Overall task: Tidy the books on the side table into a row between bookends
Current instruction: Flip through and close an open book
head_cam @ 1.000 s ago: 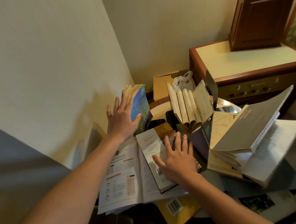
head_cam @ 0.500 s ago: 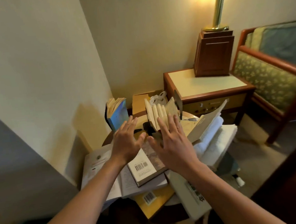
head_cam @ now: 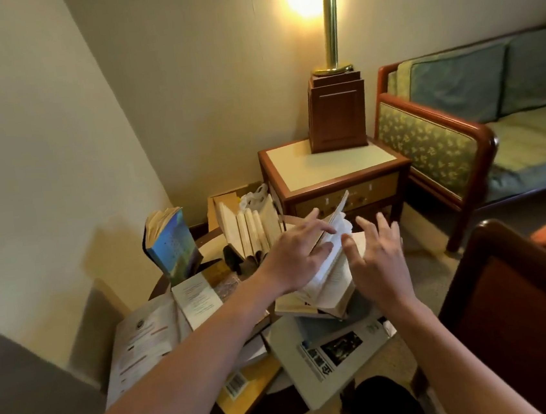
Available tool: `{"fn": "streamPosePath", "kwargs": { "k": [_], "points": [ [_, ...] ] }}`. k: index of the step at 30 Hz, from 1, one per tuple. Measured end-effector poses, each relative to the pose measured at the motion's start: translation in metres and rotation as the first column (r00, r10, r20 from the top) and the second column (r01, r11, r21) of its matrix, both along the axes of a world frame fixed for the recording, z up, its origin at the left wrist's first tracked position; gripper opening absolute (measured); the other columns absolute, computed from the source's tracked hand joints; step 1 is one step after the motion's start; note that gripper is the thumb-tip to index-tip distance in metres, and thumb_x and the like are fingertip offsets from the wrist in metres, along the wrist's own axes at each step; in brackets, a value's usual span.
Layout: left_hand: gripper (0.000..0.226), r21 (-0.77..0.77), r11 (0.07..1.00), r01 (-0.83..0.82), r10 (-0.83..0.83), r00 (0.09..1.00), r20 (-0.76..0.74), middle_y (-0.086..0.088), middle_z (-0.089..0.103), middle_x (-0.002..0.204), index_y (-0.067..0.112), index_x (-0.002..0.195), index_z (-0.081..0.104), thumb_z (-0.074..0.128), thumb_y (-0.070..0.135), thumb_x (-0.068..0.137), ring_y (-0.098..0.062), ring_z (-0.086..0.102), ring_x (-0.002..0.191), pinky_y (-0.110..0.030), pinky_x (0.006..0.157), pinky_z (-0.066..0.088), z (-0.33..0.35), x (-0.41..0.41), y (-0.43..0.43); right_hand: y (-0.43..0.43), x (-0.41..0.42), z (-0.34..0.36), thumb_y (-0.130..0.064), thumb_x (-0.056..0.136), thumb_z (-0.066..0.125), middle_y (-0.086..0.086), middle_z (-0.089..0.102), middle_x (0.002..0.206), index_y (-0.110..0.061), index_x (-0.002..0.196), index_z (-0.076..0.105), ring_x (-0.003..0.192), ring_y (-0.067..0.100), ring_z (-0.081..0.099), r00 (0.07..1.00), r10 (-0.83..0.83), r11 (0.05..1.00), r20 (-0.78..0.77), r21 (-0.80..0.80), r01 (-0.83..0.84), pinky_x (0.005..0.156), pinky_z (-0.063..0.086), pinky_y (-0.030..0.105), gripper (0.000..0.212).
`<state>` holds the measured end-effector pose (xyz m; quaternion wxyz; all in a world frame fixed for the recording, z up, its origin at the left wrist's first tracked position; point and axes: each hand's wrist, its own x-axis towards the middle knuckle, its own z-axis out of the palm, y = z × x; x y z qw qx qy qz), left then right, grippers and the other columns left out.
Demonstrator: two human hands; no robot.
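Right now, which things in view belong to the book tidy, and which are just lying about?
Job: open book, left hand on it, right hand beside it; blue book; fanned book; yellow book; grey magazine; booklet.

Lying about: lamp; nightstand; sofa; plastic bag.
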<state>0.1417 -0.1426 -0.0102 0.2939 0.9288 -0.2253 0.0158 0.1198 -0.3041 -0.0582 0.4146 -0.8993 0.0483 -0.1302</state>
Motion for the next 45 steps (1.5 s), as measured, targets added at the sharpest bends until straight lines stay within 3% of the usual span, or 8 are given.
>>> {"fn": "streamPosePath", "kwargs": {
  "k": [5, 9, 17, 24, 30, 36, 41, 45],
  "points": [
    [0.036, 0.35, 0.937, 0.015, 0.049, 0.983, -0.176, 0.003, 0.008, 0.17, 0.036, 0.135, 0.063, 0.049, 0.047, 0.103, -0.026, 0.029, 0.151, -0.044, 0.119, 0.029, 0.008, 0.01, -0.034, -0.012, 0.015, -0.058, -0.043, 0.104, 0.045, 0.013, 0.013, 0.167, -0.034, 0.156, 0.029, 0.154, 0.037, 0.004, 0.956, 0.008, 0.989, -0.294, 0.146, 0.036, 0.118, 0.023, 0.061, 0.055],
    [0.047, 0.551, 0.834, -0.006, 0.142, 0.969, -0.204, -0.002, 0.047, 0.154, 0.032, 0.146, 0.052, 0.054, 0.043, 0.101, -0.023, 0.05, 0.135, -0.04, 0.109, 0.045, 0.001, 0.031, -0.043, -0.011, 0.026, -0.088, -0.049, 0.102, 0.045, 0.017, 0.019, 0.164, -0.039, 0.156, 0.028, 0.149, 0.042, 0.018, 0.906, 0.03, 0.981, -0.421, 0.184, 0.053, 0.114, 0.033, 0.063, 0.058],
    [0.058, 0.434, 0.897, -0.086, 0.202, 0.953, -0.228, -0.007, 0.045, 0.155, 0.024, 0.151, 0.047, 0.053, 0.005, 0.096, -0.025, 0.043, 0.139, -0.034, 0.108, 0.04, 0.007, 0.047, -0.025, -0.006, 0.038, -0.093, -0.041, 0.101, 0.051, 0.011, 0.052, 0.142, -0.032, 0.154, 0.038, 0.122, 0.029, 0.054, 0.931, 0.059, 0.956, -0.36, 0.289, 0.051, 0.101, 0.049, 0.053, 0.055],
    [0.055, -0.013, 0.941, -0.337, 0.302, 0.86, -0.41, -0.004, 0.038, 0.158, 0.026, 0.147, 0.052, 0.059, 0.005, 0.096, -0.027, 0.041, 0.139, -0.036, 0.105, 0.045, -0.006, 0.033, 0.015, -0.006, 0.043, -0.078, -0.024, 0.098, 0.056, 0.005, 0.044, 0.123, -0.024, 0.14, 0.054, 0.108, 0.026, 0.051, 0.958, -0.052, 0.982, -0.282, 0.159, 0.1, 0.088, 0.055, 0.046, 0.042],
    [0.047, -0.534, 0.537, -0.652, 0.086, 0.673, -0.735, -0.009, 0.05, 0.142, 0.03, 0.128, 0.069, 0.069, 0.005, 0.089, -0.035, 0.056, 0.121, -0.05, 0.092, 0.058, -0.037, 0.008, 0.046, -0.021, 0.061, -0.066, 0.002, 0.091, 0.051, 0.009, 0.046, 0.129, -0.017, 0.133, 0.06, 0.105, 0.024, 0.05, 0.957, 0.01, 0.988, -0.291, 0.15, 0.036, 0.089, 0.058, 0.043, 0.047],
    [0.052, -0.645, 0.166, -0.746, -0.128, 0.632, -0.764, -0.012, 0.06, 0.137, 0.024, 0.135, 0.064, 0.06, -0.004, 0.092, -0.038, 0.066, 0.114, -0.042, 0.074, 0.063, -0.074, -0.023, 0.057, -0.012, 0.07, -0.063, -0.03, 0.097, 0.059, 0.007, 0.05, 0.135, -0.03, 0.137, 0.057, 0.114, 0.025, 0.053, 0.914, 0.128, 0.992, -0.384, 0.05, -0.118, 0.095, 0.053, 0.047, 0.04],
    [0.052, -0.66, 0.102, -0.744, -0.171, 0.641, -0.748, -0.011, 0.063, 0.133, 0.025, 0.134, 0.066, 0.058, -0.005, 0.093, -0.033, 0.071, 0.109, -0.042, 0.077, 0.063, -0.078, -0.024, 0.057, 0.004, 0.059, -0.052, -0.041, 0.104, 0.048, 0.007, 0.019, 0.166, -0.036, 0.154, 0.038, 0.152, 0.035, 0.016, 0.968, 0.167, 0.976, -0.187, -0.11, -0.189, 0.122, 0.016, 0.058, 0.052],
    [0.049, -0.654, 0.057, -0.755, -0.227, 0.628, -0.745, -0.014, 0.064, 0.133, 0.024, 0.129, 0.069, 0.058, -0.007, 0.092, -0.036, 0.07, 0.11, -0.043, 0.076, 0.063, -0.08, -0.02, 0.053, 0.008, 0.048, -0.044, -0.041, 0.104, 0.049, -0.002, 0.024, 0.165, -0.035, 0.158, 0.027, 0.148, 0.025, 0.03, 0.911, 0.374, 0.922, -0.174, 0.176, -0.345, 0.115, 0.038, 0.057, 0.059]
  ]
}}
